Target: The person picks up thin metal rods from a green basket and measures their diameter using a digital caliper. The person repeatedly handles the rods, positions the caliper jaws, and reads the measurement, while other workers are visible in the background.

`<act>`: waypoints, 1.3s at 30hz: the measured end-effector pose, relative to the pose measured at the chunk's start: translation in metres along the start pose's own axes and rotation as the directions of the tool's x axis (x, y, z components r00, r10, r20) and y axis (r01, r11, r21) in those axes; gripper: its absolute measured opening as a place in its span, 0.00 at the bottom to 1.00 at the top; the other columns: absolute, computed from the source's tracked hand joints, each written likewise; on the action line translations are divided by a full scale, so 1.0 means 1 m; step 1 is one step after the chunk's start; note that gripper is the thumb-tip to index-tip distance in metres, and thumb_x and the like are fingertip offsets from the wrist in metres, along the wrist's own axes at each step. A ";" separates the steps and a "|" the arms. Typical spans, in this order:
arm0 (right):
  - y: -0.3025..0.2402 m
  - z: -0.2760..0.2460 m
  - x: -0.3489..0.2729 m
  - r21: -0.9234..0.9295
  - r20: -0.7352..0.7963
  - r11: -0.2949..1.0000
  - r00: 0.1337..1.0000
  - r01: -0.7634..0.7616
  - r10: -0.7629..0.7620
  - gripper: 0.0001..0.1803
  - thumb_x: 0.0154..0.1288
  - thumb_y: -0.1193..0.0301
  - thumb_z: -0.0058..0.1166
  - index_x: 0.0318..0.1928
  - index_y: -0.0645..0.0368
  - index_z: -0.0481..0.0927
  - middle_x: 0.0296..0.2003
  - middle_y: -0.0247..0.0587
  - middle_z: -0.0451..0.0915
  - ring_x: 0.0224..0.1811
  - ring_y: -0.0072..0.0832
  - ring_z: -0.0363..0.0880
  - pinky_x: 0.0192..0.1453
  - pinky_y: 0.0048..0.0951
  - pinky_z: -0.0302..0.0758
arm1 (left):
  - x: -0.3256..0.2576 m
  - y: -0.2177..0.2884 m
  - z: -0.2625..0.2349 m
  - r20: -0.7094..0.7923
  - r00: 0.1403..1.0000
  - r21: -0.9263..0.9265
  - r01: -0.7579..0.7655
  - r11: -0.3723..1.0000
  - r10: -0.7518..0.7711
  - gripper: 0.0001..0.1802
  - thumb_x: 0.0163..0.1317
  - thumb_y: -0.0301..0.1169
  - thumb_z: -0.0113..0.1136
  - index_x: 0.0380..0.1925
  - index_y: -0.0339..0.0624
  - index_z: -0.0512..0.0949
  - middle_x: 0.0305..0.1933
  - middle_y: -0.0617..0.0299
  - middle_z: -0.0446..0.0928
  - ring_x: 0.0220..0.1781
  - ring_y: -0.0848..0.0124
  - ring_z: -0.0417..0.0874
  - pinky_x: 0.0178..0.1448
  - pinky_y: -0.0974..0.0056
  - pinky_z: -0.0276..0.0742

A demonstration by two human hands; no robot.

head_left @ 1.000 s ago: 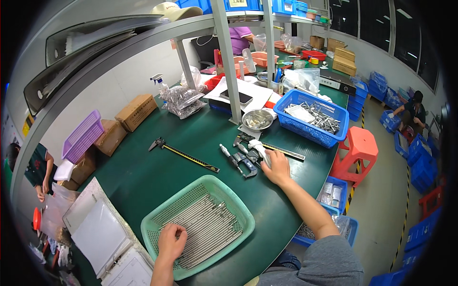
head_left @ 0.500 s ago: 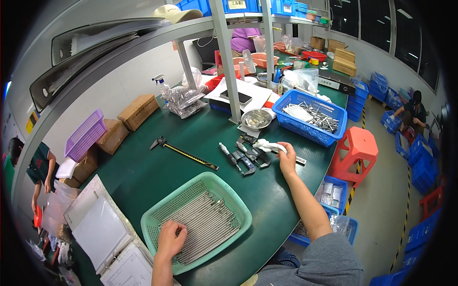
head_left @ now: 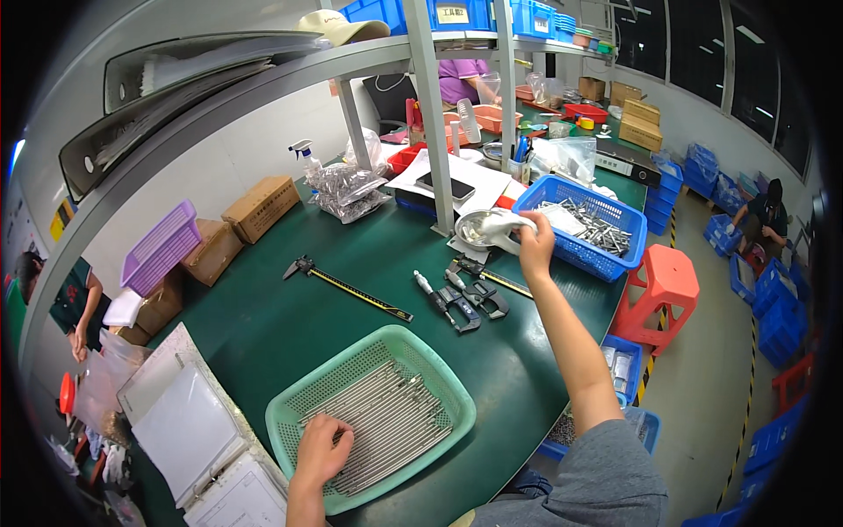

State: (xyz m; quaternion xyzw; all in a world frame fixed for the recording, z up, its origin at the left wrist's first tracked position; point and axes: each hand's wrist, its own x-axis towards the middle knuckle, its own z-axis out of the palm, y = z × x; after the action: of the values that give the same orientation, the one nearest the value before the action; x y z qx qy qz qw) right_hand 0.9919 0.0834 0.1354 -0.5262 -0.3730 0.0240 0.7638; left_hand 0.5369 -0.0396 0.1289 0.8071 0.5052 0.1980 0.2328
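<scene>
The white cloth (head_left: 502,226) is up off the bench, bunched in the right hand (head_left: 533,248), fingers wrapped tight around it, right over the steel bowl (head_left: 475,229) and just left of the blue basket (head_left: 584,230) of metal parts. Down at the near edge, the left hand (head_left: 321,450) rests in the green basket (head_left: 373,413), fingers curled down onto the rods (head_left: 386,422) — whether it has actually pinched one I cannot tell. Between green basket and bowl lie the micrometers (head_left: 461,299) and, further left, the long caliper (head_left: 347,285), untouched. This looks like the fetching step: cloth in one hand, rods under the other. My read is the next move calls for bringing the cloth back toward the green basket and singling out one rod cleanly from that packed layer.
</scene>
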 end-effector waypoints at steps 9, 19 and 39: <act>0.034 -0.010 -0.033 -0.486 0.325 0.845 0.944 0.222 -0.061 0.18 0.49 0.65 0.51 0.41 0.59 0.75 0.40 0.43 0.76 0.45 0.40 0.73 0.52 0.35 0.66 | 0.001 0.003 -0.002 0.011 1.000 -0.002 0.016 1.000 -0.016 0.08 0.49 0.32 0.54 0.27 0.41 0.78 0.33 0.56 0.71 0.42 0.57 0.70 0.48 0.59 0.66; 0.056 -0.011 -0.012 -0.691 0.585 0.599 0.800 0.405 0.133 0.13 0.49 0.69 0.50 0.37 0.53 0.78 0.40 0.39 0.77 0.46 0.37 0.72 0.47 0.36 0.69 | 0.002 0.004 -0.002 0.010 1.000 0.008 0.005 1.000 -0.005 0.07 0.49 0.31 0.54 0.26 0.41 0.77 0.33 0.56 0.71 0.41 0.57 0.70 0.48 0.59 0.66; 0.054 -0.013 -0.005 -0.702 0.609 0.520 0.789 0.487 0.085 0.08 0.49 0.67 0.53 0.32 0.51 0.80 0.36 0.36 0.76 0.43 0.34 0.74 0.45 0.35 0.69 | 0.002 0.006 -0.003 0.025 1.000 0.001 0.010 1.000 -0.010 0.08 0.49 0.32 0.54 0.27 0.41 0.78 0.34 0.57 0.71 0.42 0.58 0.70 0.48 0.59 0.66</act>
State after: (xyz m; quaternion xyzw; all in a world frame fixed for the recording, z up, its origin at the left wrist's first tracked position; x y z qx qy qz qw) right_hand 1.0150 0.0947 0.0860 -0.7398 -0.6111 -0.0927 0.2658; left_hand 0.5399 -0.0395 0.1349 0.8072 0.5062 0.1863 0.2396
